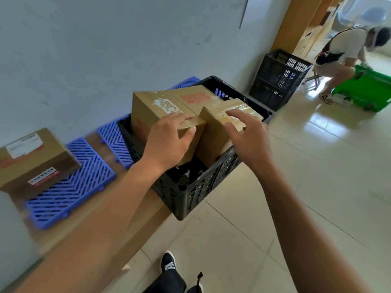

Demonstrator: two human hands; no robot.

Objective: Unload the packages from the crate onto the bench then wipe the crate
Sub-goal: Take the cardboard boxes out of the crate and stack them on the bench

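A black slatted crate (190, 193) stands on the wooden bench (101, 218), its near corner jutting over the bench's edge. Two cardboard boxes stick up out of it. My left hand (169, 140) grips the near top corner of the big box (156, 108), thumb on its front face. My right hand (247, 134) reaches onto the smaller taped box (213, 136) beside it, fingers spread on its top. A third cardboard box (36, 161) with labels lies on the bench at the left.
Blue slatted mats (84, 174) cover the bench along the grey wall. Two stacked black crates (279, 79) stand on the tiled floor farther back. A person crouches by a green bin (368, 89) at the far right. My shoe (168, 263) is below.
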